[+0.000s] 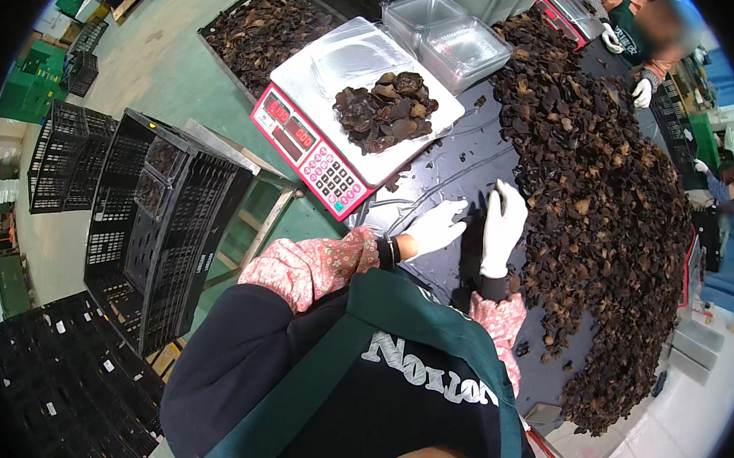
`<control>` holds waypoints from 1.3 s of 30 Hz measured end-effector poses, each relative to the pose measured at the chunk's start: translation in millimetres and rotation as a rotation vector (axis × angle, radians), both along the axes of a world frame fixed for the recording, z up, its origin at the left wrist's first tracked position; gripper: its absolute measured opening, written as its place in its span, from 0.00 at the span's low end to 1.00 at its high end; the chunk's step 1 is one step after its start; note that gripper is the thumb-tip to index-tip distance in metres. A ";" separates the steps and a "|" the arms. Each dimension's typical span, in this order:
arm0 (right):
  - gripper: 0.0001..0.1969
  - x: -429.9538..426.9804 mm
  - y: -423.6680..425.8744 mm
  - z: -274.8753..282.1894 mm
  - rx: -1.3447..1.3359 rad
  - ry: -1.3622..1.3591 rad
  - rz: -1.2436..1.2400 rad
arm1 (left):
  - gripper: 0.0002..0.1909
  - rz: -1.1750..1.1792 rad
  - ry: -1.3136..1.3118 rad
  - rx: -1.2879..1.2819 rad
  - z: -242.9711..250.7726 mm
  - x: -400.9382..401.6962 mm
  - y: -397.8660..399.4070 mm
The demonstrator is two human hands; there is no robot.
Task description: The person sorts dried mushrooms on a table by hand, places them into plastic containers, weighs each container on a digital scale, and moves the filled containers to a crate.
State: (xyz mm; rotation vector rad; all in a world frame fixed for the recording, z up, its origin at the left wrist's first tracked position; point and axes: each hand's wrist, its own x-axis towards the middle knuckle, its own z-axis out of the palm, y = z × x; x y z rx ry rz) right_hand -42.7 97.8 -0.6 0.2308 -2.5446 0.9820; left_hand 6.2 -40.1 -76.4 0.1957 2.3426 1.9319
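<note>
My left hand [436, 227], in a white glove, hovers over the dark plastic-covered table [475, 141], fingers apart and holding nothing. Beside it my right hand [506, 223], also gloved, is by the near edge of a large pile of wood ear mushrooms [587, 180]. Its thumb and fingers stand slightly apart, with nothing plainly between them. Ahead of my left hand sits a red-and-white digital scale [311, 158] with lit displays. On its pan lies a clear plastic tray [353, 62] with a heap of wood ear mushrooms [388, 112] on or in it; the tray's near part is hidden.
Clear plastic containers [465, 51] are stacked behind the scale. A black crate [208, 33] of mushrooms stands beyond it. At left, a black crate [168, 247] holds filled clear boxes [156, 179]. Across the table a co-worker's gloved hands [642, 93] are near another scale [557, 19].
</note>
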 end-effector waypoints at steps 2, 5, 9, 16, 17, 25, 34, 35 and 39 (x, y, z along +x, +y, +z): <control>0.13 -16.7 -19.9 27.1 -0.208 -0.086 0.127 | 0.26 -0.037 -0.131 0.027 24.7 1.5 -11.1; 0.13 -42.9 -78.1 76.2 -0.191 -0.059 0.322 | 0.26 -0.063 -0.119 0.007 26.4 2.5 -24.9; 0.17 -85.4 -140.8 95.6 0.104 0.297 0.484 | 0.19 -0.072 0.079 -0.088 26.5 5.7 -31.5; 0.09 -108.8 -148.7 86.7 0.044 0.157 0.477 | 0.18 -0.190 -0.044 -0.168 47.1 8.0 -49.2; 0.09 -107.6 -141.7 88.2 -0.088 0.108 0.435 | 0.18 -0.205 -0.073 -0.154 47.0 6.7 -48.6; 0.09 -9.4 -21.9 68.9 -0.329 -0.243 0.051 | 0.15 -0.088 -0.262 0.475 27.7 1.0 -42.9; 0.09 125.8 75.0 -8.1 -0.365 -0.296 -0.415 | 0.11 0.036 0.102 -0.038 17.2 -4.7 -40.8; 0.09 129.6 74.2 -9.2 -0.345 -0.264 -0.417 | 0.12 0.095 0.311 -0.133 14.9 -6.7 -37.1; 0.09 124.5 61.3 -7.2 -0.402 -0.266 -0.387 | 0.19 -0.001 0.233 -0.312 21.1 -17.1 -17.4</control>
